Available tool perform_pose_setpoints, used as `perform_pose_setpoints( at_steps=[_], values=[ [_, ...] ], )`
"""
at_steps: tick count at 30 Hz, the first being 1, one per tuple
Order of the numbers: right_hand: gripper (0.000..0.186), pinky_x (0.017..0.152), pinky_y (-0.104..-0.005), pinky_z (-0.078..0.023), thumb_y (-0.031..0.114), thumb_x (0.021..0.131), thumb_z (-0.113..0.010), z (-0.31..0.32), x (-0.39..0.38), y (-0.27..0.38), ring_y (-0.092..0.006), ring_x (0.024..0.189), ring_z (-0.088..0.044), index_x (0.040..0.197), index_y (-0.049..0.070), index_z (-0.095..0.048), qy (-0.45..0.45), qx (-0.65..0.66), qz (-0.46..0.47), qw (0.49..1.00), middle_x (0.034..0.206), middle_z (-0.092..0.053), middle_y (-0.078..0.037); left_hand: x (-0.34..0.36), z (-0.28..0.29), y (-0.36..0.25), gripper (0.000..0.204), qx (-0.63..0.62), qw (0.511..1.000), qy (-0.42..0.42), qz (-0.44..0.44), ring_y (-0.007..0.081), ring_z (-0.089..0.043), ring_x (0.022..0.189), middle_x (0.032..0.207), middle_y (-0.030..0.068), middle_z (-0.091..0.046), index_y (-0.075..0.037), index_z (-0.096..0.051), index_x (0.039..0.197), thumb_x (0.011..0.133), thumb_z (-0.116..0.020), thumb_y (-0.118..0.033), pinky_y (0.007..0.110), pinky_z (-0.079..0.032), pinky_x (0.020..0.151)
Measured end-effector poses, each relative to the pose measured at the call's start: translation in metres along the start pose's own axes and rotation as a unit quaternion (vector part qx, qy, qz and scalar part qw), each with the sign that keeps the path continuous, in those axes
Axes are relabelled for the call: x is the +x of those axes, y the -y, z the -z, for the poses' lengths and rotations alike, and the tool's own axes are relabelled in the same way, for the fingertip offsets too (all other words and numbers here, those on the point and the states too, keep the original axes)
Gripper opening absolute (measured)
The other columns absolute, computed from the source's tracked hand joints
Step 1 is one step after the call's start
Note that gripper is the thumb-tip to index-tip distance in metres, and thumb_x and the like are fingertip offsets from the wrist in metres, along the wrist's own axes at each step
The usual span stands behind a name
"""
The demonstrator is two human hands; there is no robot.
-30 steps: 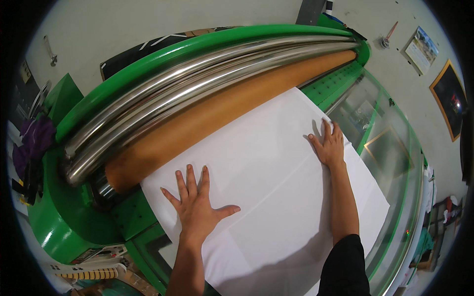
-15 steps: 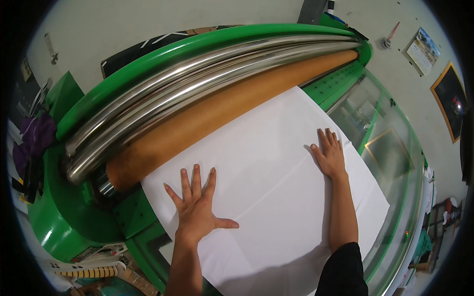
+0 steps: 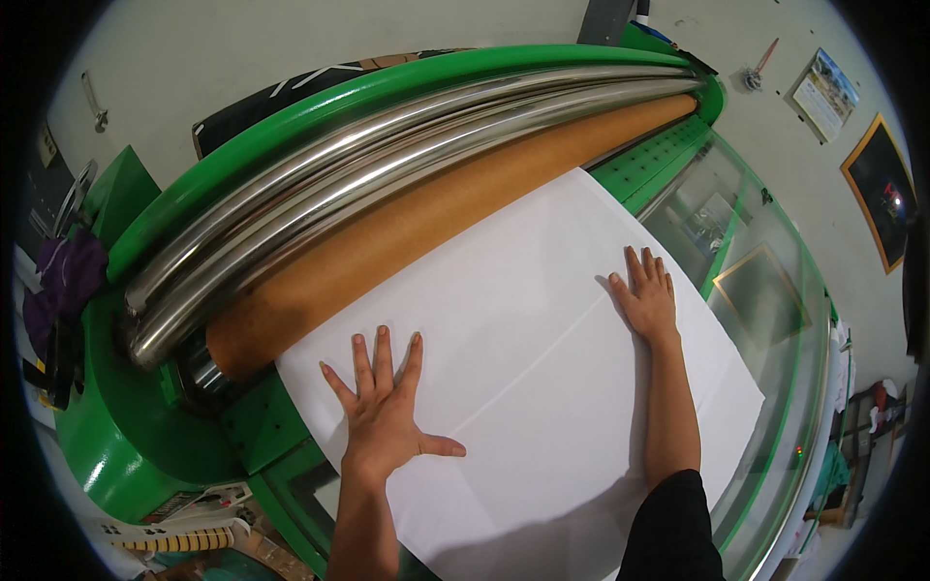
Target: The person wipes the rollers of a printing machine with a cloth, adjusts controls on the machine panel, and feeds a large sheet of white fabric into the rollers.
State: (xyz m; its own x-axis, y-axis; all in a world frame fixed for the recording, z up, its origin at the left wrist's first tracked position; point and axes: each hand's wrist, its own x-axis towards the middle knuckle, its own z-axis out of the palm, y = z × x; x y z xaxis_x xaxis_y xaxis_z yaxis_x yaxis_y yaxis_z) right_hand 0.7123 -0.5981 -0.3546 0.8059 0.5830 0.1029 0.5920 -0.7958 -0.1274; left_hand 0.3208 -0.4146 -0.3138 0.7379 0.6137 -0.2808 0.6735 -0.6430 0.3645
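Note:
A large white sheet [image 3: 523, 320] lies across the bed of a green machine, its far edge along a tan covered roller [image 3: 417, 213]. I cannot tell whether it is cloth or paper. My left hand [image 3: 383, 416] rests on its left part, palm down, fingers spread wide and the thumb out to the right. Near the right edge, my right hand [image 3: 646, 300] also lies flat on the sheet with its fingers stretched out. Neither hand grips anything. A faint straight crease runs slantwise over the sheet between them.
Two shiny metal rollers [image 3: 387, 160] and a green curved cover [image 3: 417, 73] lie beyond the tan roller. On the right is a clear glass-like panel [image 3: 765, 368]. Purple cloth [image 3: 63, 286] hangs at the left, beside the green end housing [image 3: 126, 426].
The view has shifted very slightly. Both hands remain almost where they were on the sheet, and the crease between them stands out a little more clearly.

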Motion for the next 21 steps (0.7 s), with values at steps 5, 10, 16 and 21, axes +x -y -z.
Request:
perform_pose_setpoints(
  at_steps=[5, 10, 16, 21],
  values=[
    [0.087, 0.131, -0.0512, -0.017, 0.074, 0.100, -0.046, -0.008, 0.008, -0.005, -0.0396, 0.162, -0.020, 0.166, 0.018, -0.038, -0.016, 0.028, -0.026, 0.999, 0.173, -0.028, -0.018, 0.001, -0.001, 0.002, 0.165, 0.004, 1.000, -0.008, -0.004, 0.0453, 0.011, 0.163, 0.176, 0.0271, -0.004, -0.017, -0.017, 0.172, 0.036, -0.100, -0.063, 0.073, 0.014, 0.122],
    [0.093, 0.131, -0.0511, -0.017, 0.078, 0.098, -0.046, -0.005, 0.008, 0.006, -0.0390, 0.162, -0.020, 0.166, 0.017, -0.036, -0.010, -0.024, -0.047, 0.999, 0.174, -0.028, -0.018, 0.001, -0.001, 0.003, 0.165, -0.005, 1.000, -0.015, -0.007, 0.0443, 0.010, 0.163, 0.176, 0.0267, -0.006, -0.017, -0.019, 0.171, 0.035, -0.100, -0.061, 0.071, 0.014, 0.123],
    [0.099, 0.131, -0.0522, -0.017, 0.082, 0.095, -0.047, -0.003, 0.012, 0.006, -0.0383, 0.162, -0.019, 0.167, 0.016, -0.035, 0.007, -0.020, -0.052, 0.998, 0.174, -0.027, -0.018, 0.002, 0.002, 0.003, 0.164, -0.010, 1.000, -0.018, -0.007, 0.0439, 0.009, 0.163, 0.176, 0.0268, -0.008, -0.017, -0.020, 0.171, 0.035, -0.101, -0.060, 0.071, 0.014, 0.123],
    [0.104, 0.131, -0.0528, -0.017, 0.085, 0.091, -0.050, -0.004, 0.015, 0.008, -0.0382, 0.162, -0.019, 0.166, 0.015, -0.036, 0.010, -0.009, -0.062, 0.998, 0.174, -0.027, -0.018, 0.003, 0.002, 0.008, 0.162, -0.004, 1.000, -0.020, -0.011, 0.0438, 0.009, 0.163, 0.176, 0.0270, -0.008, -0.016, -0.021, 0.171, 0.036, -0.099, -0.063, 0.071, 0.014, 0.123]
  ],
)
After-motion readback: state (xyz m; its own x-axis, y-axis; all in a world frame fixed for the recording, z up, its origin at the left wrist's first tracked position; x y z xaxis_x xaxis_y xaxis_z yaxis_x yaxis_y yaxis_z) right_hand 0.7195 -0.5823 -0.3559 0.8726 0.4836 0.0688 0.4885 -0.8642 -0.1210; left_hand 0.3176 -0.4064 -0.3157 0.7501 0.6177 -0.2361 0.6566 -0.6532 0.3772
